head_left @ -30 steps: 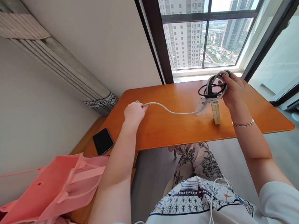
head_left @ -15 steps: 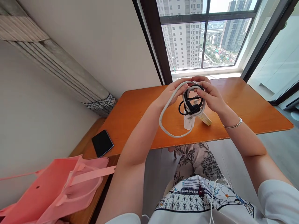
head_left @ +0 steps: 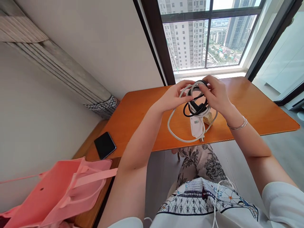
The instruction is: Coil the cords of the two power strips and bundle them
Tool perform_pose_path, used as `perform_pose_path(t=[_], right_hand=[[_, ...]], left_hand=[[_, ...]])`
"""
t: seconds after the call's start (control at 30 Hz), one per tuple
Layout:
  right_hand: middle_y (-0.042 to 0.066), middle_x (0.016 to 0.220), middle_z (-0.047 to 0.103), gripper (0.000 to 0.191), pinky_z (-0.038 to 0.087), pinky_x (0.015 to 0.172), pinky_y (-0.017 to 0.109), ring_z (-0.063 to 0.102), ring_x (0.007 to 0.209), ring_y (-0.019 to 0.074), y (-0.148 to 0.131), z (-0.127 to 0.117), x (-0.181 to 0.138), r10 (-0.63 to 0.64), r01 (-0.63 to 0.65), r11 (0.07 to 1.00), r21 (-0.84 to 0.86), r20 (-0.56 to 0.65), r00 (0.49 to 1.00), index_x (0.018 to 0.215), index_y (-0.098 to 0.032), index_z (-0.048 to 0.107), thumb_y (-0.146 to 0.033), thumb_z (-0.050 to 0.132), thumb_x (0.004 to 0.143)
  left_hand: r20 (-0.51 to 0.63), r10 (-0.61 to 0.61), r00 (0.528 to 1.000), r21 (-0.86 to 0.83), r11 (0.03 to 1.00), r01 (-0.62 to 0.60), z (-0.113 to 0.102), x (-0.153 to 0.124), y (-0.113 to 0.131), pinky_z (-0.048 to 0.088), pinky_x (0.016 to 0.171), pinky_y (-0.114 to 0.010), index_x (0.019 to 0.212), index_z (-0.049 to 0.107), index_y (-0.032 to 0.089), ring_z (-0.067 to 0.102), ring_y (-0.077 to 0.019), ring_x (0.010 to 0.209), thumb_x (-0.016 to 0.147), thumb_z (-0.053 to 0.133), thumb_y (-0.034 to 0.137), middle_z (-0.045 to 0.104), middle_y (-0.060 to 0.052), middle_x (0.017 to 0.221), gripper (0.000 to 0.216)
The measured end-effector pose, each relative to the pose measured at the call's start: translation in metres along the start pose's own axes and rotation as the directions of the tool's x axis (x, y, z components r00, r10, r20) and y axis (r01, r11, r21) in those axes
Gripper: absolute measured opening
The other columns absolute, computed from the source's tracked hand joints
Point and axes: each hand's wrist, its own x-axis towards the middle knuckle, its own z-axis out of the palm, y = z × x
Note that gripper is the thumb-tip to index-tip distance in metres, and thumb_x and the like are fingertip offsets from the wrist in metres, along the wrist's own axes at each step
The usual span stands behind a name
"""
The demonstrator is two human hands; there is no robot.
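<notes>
Above the desk, my left hand (head_left: 174, 96) and my right hand (head_left: 216, 95) hold a coiled bundle of cables between them. A white cable (head_left: 182, 140) is wound into rings at the top, and one wide loop of it hangs down on the left. Wound in with it is a black cable (head_left: 185, 113). My left thumb and fingers close around the left side of the coil; my right fingers grip its top right. A white plastic block (head_left: 196, 129), perhaps a power strip, appears below the coil, with metal plug prongs (head_left: 202, 139) beside its lower end. Partly hidden behind is a yellowish block (head_left: 208, 118).
The brown wooden desk (head_left: 140, 122) runs along the window (head_left: 209, 41). A dark phone or tablet (head_left: 104, 145) lies at its left end. In front of that, a pink bag (head_left: 68, 186) stands open. A gathered curtain (head_left: 102, 104) hangs at the left wall.
My left thumb has come across the front of the coil. The wide white loop has narrowed and shifted right. The white block shows more, and the plug prongs have come into view.
</notes>
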Motion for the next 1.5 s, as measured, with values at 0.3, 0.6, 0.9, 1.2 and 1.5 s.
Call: perform_pose_path(t=[0.3,0.6,0.9,1.2,1.5], right_hand=[[0.004,0.102,0.07,0.037,0.057,0.072,0.031,0.068,0.088,0.0166,0.01,0.002,-0.003,0.146,-0.142,0.965,0.22,0.001,0.989,0.108,-0.024,0.069,-0.057,0.065,0.091],[0.001,0.079,0.07,0.039,0.061,0.079,0.038,0.071,0.076,0.0176,0.035,0.01,-0.056,0.349,-0.361,0.885,0.294,0.094,0.933,0.107,-0.021,0.072,-0.054,0.069,0.086],[0.0,0.074,0.07,0.048,0.066,0.079,0.037,0.075,0.079,0.0195,0.018,0.022,-0.075,0.513,-0.579,0.585,0.568,0.293,0.807,0.102,-0.021,0.073,-0.058,0.084,0.072],[0.0,0.083,0.072,0.046,0.065,0.087,0.032,0.078,0.094,0.0202,0.025,0.014,-0.062,0.5,-0.377,0.525,0.763,0.082,0.862,0.099,-0.024,0.072,-0.057,0.087,0.072],[0.003,0.093,0.075,0.038,0.062,0.089,0.038,0.076,0.096,0.0204,0.052,0.048,-0.081,0.463,-0.308,0.724,0.618,-0.103,0.881,0.103,-0.025,0.074,-0.058,0.077,0.082]], left_hand=[[-0.262,0.077,0.962,0.166,0.986,-0.034,0.021,0.0,-0.012,0.049,0.11,-0.043,0.128,0.063,0.026,0.063,-0.0269,0.124,0.096,0.06,0.046,0.071,-0.007,0.127,0.039],[-0.548,0.029,0.836,0.081,0.997,0.019,0.005,0.008,-0.059,0.055,0.104,-0.039,0.132,0.061,0.025,0.07,-0.0246,0.115,0.088,0.061,0.072,0.071,-0.01,0.123,0.064],[-0.645,0.044,0.763,-0.016,0.997,-0.071,0.013,0.005,-0.066,0.057,0.104,-0.038,0.133,0.063,0.026,0.07,-0.0251,0.115,0.085,0.064,0.073,0.071,-0.008,0.119,0.067],[-0.679,0.075,0.73,-0.054,0.987,-0.152,0.018,0.006,-0.064,0.059,0.1,-0.037,0.123,0.07,0.026,0.073,-0.024,0.109,0.077,0.075,0.069,0.074,-0.007,0.115,0.063],[-0.702,-0.013,0.712,-0.175,0.972,-0.155,0.028,0.0,-0.054,0.06,0.099,-0.034,0.117,0.074,0.025,0.071,-0.025,0.114,0.075,0.082,0.061,0.074,-0.006,0.114,0.056]])
